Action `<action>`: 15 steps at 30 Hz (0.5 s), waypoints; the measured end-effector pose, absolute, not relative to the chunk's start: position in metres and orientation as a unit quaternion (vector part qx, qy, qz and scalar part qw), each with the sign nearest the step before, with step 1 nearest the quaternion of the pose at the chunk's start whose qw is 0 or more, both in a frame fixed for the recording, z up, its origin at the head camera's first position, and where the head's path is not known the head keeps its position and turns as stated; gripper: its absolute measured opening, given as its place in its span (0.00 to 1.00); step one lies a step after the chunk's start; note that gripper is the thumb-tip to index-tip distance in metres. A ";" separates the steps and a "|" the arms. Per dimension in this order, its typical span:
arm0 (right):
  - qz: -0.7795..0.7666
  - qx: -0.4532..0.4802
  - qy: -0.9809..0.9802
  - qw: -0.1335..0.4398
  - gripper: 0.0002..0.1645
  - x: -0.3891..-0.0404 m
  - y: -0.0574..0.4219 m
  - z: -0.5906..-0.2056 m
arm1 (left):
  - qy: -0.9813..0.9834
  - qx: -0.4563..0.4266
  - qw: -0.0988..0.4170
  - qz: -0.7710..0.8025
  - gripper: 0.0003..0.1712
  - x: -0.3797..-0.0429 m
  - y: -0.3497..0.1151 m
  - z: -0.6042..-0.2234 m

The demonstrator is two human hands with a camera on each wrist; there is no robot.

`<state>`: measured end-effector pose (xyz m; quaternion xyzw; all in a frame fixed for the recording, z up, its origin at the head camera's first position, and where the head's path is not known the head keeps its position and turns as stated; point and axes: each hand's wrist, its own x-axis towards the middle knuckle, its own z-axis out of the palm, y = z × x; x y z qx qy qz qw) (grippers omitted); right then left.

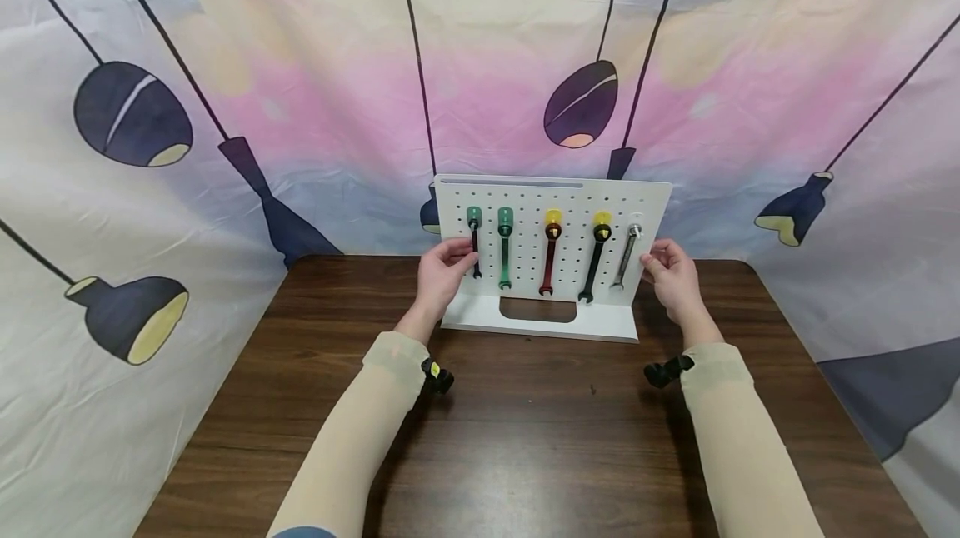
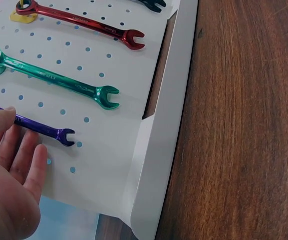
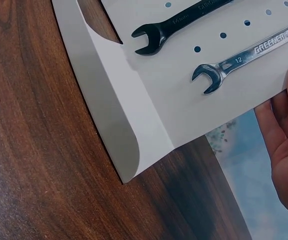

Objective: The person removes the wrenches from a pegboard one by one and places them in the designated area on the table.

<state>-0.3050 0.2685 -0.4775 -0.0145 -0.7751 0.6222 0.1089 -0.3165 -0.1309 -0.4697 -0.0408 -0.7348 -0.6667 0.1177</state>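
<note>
A white pegboard stand (image 1: 525, 271) stands upright on the table, with several combination wrenches hanging in a row. My left hand (image 1: 442, 276) is at its left side, thumb and fingers around the purple wrench (image 2: 44, 128), which appears pinched; the index fingertip is hidden in the left wrist view. Beside it hang a green wrench (image 2: 54, 77) and a red wrench (image 2: 84, 22). My right hand (image 1: 675, 280) grips the board's right edge, thumb on the front and fingers behind. Nearest to it are a silver wrench (image 3: 253, 52) and a black wrench (image 3: 173, 25).
The brown wooden table (image 1: 525, 438) extends in front of the stand. A patterned cloth (image 1: 322, 88) hangs behind the table. Green and yellow hooks, such as the yellow hook (image 1: 553, 216), hold the wrenches. The stand's base has a cutout slot.
</note>
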 end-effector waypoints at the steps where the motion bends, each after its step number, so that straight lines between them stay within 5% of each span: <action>1: 0.623 -0.015 -0.775 0.109 0.09 -0.305 0.269 -0.477 | -0.735 -0.039 0.118 -0.667 0.16 -0.317 -0.131 -0.470; 15: 0.626 -0.018 -0.771 0.116 0.08 -0.307 0.268 -0.479 | -0.741 -0.037 0.120 -0.660 0.12 -0.314 -0.132 -0.468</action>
